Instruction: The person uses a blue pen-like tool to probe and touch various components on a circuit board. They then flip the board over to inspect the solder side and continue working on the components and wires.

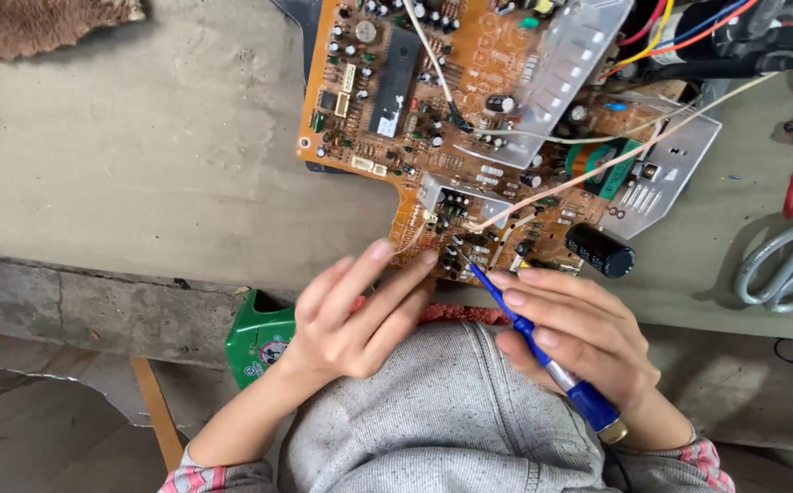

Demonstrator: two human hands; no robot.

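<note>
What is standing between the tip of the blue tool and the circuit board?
Nothing visible. The right hand holds the blue tool, whose tip already reaches the circuit board near its lower edge. The left hand rests its fingertips beside that spot, not across it.

You are at an improvised electronics repair bench. Evidence: a bare orange-brown printed circuit board (469,137) with exposed components lies on a rough grey concrete slab (141,173), with loose red, yellow and blue wires (679,36) and a coiled grey cable (789,265) beside it.
</note>
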